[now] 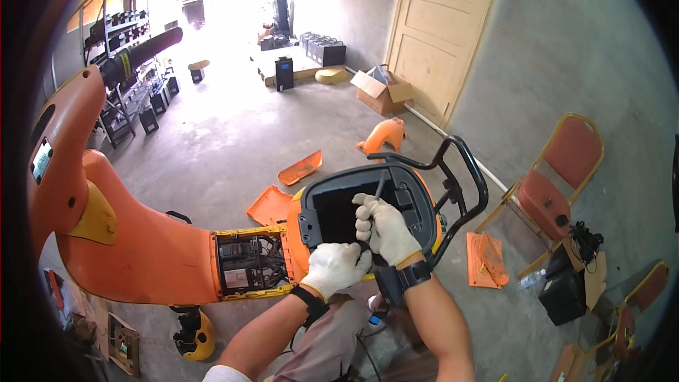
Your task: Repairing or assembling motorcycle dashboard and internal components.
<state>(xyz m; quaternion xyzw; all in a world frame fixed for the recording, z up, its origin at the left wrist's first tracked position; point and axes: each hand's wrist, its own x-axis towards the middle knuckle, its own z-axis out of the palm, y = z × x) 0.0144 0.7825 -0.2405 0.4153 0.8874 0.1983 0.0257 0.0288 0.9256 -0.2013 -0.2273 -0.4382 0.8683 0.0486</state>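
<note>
An orange electric scooter (141,240) stands in front of me, its dark storage compartment (305,212) exposed under the seat area. My right hand (387,230), in a white knit glove, is closed over this compartment. From its fist sticks up a thin grey rod-like tool (381,184); its exact kind does not show. At the near rim, my left hand (336,269), gloved the same way, has its fingers curled; whatever they may grip is hidden. To the left of the compartment, an uncovered bay (251,262) shows black wiring and electrical parts.
A black rear rack (475,177) juts from the scooter's right end. Loose orange panels (300,168) lie on the floor beyond it, more (486,260) at right. A yellow helmet (201,336) is below left. Folding chairs (544,198) and a carton (382,92) line the wall.
</note>
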